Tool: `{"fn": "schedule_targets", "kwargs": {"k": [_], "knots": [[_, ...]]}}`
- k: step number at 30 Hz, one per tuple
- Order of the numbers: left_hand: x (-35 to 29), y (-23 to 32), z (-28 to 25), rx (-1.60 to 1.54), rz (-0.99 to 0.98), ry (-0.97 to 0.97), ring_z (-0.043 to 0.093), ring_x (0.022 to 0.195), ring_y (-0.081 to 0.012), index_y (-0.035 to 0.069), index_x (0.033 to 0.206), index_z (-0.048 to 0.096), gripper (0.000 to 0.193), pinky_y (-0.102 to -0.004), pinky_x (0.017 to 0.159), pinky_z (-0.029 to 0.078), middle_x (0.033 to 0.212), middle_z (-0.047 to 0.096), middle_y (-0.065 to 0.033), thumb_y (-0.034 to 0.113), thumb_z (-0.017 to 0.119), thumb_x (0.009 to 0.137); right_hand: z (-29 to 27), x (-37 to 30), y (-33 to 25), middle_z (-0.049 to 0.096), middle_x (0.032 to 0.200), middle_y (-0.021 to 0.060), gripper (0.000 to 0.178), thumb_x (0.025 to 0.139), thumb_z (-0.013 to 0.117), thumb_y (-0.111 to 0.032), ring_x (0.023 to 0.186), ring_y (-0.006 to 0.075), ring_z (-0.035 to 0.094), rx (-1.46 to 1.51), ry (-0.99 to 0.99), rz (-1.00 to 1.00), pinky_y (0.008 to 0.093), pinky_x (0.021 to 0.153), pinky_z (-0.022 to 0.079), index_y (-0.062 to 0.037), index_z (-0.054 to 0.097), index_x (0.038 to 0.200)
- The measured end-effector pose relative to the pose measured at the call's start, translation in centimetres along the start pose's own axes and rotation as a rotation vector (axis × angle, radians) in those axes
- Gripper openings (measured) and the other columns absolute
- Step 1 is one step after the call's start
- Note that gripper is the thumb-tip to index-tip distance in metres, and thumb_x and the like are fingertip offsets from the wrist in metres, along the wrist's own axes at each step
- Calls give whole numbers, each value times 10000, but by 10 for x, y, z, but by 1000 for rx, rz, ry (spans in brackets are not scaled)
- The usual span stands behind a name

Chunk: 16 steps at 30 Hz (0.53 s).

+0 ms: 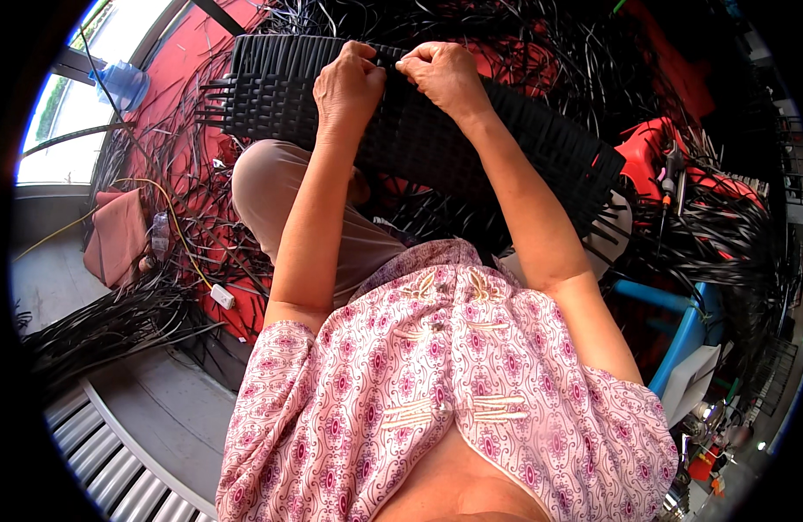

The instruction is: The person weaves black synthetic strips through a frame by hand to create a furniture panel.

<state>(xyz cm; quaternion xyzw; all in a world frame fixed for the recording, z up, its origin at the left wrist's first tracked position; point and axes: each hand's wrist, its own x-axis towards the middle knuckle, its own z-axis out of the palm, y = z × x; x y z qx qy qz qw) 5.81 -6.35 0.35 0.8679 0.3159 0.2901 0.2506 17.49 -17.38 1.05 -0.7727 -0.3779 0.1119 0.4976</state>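
Across my lap lies a long black woven panel [271, 104] of flat plastic strips, with loose strip ends sticking out at its left and right sides. At its far edge my left hand [349, 91] is closed, thumb and fingers pinched on a black strip of the weave. My right hand [440, 76] is just to the right, its fingertips pinched together at the same edge, a small gap from the left hand. Black strands show between the two hands. Exactly which strand each one grips is hard to pick out against the dark weave.
Tangled black strips [540, 52] cover much of the red floor [179, 56]. To the right are a red plastic seat [645, 157], a screwdriver-like tool [669, 178] and a blue frame [680, 339]. On the left lie a yellow cord with a white socket [221, 297] and a blue water jug [123, 85].
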Motion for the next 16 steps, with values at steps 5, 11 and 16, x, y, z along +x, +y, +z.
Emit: {"fn": "schedule_targets", "kwargs": {"k": [5, 11, 16], "knots": [[2, -4, 0, -96, -20, 3, 705, 861, -276, 82, 1056, 639, 281, -404, 782, 535, 843, 738, -54, 175, 683, 795, 1, 2, 4, 712, 739, 142, 212, 773, 719, -272, 704, 274, 710, -13, 1, 3, 357, 691, 556, -66, 753, 813], [-13, 4, 11, 95, 28, 106, 698, 889, -294, 109, 1096, 623, 291, -421, 777, 530, 917, 728, -52, 205, 688, 830, 3, 4, 9, 722, 748, 133, 234, 778, 725, -279, 709, 253, 717, 16, 21, -18, 352, 684, 557, -47, 746, 802], [-17, 5, 12, 147, 72, 127, 694, 918, -277, 113, 1117, 597, 308, -417, 790, 523, 960, 721, -37, 207, 692, 840, -1, 3, 2, 687, 697, 28, 133, 860, 725, -175, 626, 75, 625, 104, -27, 33, 237, 587, 531, -46, 755, 862]]}}
